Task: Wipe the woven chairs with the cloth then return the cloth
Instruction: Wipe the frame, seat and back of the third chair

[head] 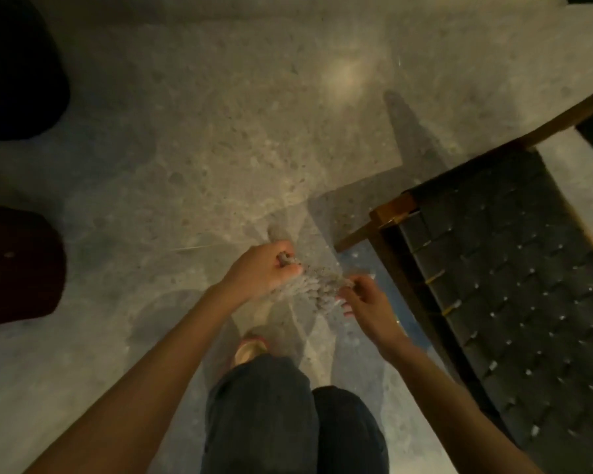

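From the head camera, a dim room with a polished grey stone floor (220, 138), speckled like terrazzo, with a soft glare of light at about 1 o'clock. The person stands on it in dark trousers, one tan shoe (249, 350) showing below the hands.

At 3 to 5 o'clock stands a woven chair (514, 268): a seat of broad black straps in a basket weave, glossy at the crossings, set in a brown wooden frame with squared corners. At 9 and 11 o'clock lie two dark rounded shapes, too shadowed to name.

Mid-frame, the cloth (314, 289) is a grey, shaggy chenille piece stretched between both hands, off the chair and just left of it. The left hand (261, 271) grips one end in curled fingers; the right hand (367, 306) pinches the other end.

No writing is readable.
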